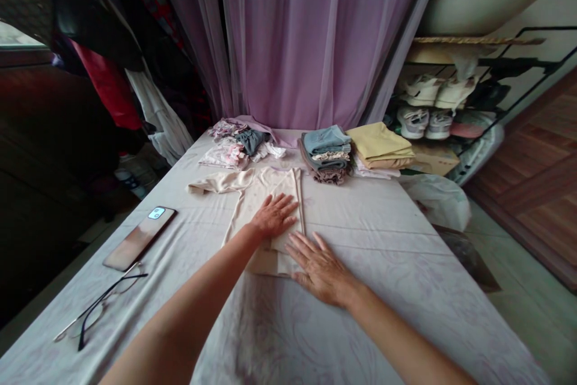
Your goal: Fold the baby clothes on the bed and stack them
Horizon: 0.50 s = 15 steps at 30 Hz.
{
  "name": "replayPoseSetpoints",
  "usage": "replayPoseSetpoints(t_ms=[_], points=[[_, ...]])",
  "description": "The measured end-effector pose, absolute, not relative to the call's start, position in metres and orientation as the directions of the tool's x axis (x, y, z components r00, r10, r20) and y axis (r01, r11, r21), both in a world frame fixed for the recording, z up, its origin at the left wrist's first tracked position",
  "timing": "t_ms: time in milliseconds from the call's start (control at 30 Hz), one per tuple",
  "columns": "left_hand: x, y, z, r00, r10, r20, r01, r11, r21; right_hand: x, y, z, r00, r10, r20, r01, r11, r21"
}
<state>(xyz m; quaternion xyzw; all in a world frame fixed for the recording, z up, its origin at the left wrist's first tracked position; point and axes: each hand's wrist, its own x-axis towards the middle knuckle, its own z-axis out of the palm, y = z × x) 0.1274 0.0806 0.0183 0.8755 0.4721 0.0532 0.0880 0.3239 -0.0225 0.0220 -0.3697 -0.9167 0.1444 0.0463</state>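
A cream long-sleeved top (265,184) lies flat on the cloth-covered table, its right side folded inward and one sleeve stretched out to the left. Spread across the middle of the top is my left hand (274,215), palm down with the fingers extended. My right hand (319,266) rests lower down, fingers apart, its fingertips at the garment's right edge near the hem. Neither hand grips the fabric. Part of the top is hidden under my left hand and forearm.
Behind the top sit a loose heap of clothes (234,148), a stack of folded blue and brown clothes (325,154) and folded yellow cloths (381,145). On the left lie a phone (140,238) and eyeglasses (101,301). Shoes (426,106) stand on a rack at right.
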Motion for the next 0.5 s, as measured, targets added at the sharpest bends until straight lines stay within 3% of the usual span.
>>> replayPoseSetpoints(t_ms=[500], points=[[0.110,0.061,0.010,0.730,0.670,0.131,0.645,-0.740,0.191,0.330,-0.033,0.033,-0.805,0.591,-0.062,0.543,0.689,-0.481]])
